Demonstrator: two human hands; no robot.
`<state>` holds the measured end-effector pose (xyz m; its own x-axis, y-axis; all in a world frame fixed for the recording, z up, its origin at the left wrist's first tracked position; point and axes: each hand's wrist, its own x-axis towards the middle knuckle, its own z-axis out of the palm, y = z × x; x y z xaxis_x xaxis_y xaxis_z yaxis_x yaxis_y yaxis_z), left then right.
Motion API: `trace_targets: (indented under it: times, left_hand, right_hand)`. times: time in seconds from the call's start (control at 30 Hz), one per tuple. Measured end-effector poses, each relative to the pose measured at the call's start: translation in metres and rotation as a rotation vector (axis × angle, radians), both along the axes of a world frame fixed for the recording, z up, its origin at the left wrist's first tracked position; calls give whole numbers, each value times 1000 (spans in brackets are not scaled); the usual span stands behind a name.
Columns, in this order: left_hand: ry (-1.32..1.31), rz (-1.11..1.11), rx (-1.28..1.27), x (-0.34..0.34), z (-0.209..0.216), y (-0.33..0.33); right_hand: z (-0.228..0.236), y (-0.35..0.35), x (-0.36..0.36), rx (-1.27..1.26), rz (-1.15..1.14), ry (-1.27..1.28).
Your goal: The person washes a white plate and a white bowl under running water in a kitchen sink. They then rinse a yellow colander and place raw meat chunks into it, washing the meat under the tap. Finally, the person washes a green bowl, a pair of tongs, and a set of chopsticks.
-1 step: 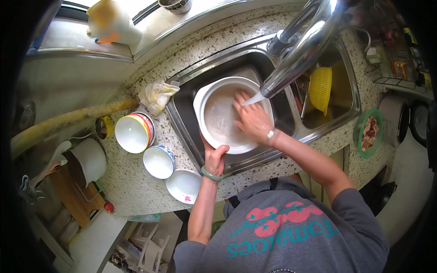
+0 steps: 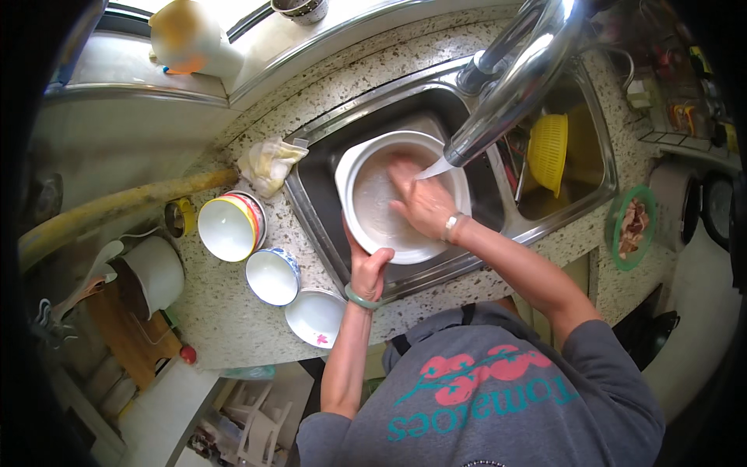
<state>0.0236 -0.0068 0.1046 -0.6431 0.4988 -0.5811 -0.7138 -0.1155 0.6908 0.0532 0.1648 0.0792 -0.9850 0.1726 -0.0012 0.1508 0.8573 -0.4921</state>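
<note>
A white round pot (image 2: 366,226) with a small side lug stands in the left sink basin (image 2: 319,179). Cloudy water covers its bottom. My left hand (image 2: 367,270) grips the pot's near-left rim, thumb on the outside. Inside the pot is my right hand (image 2: 424,201), its fingers stretched out and partly under the water, with nothing seen in them. From the chrome faucet (image 2: 498,101) a stream of water (image 2: 436,169) runs down onto the back of that hand. What lies beneath the right palm is hidden.
Left of the sink stand a stack of bowls (image 2: 227,229), a blue-rimmed bowl (image 2: 271,278) and a white dish (image 2: 313,315). A crumpled cloth (image 2: 268,165) lies by the basin corner. The right basin holds a yellow colander (image 2: 548,156). Meat pieces sit in a green bowl (image 2: 619,253).
My right hand has moved slightly left and nearer inside the pot, its fingers deeper in the water. The pot has shifted a little to the right. My left hand keeps its grip.
</note>
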Motion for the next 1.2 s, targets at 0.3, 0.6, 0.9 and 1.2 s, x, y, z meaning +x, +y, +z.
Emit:
trace_targets:
  times: [0.3, 0.6, 0.9, 1.2]
  left_hand:
    - [195, 63, -16, -20, 6, 0]
    - [33, -58, -54, -8, 4, 12]
    - [-86, -79, -31, -18, 10, 2]
    - [-93, -62, -27, -4, 31, 12]
  right_hand:
    - [0, 4, 41, -470, 527, -273]
    - [-31, -28, -17, -517, 54, 88]
    - [45, -16, -13, -194, 223, 125]
    - [-9, 43, -61, 90, -3, 158]
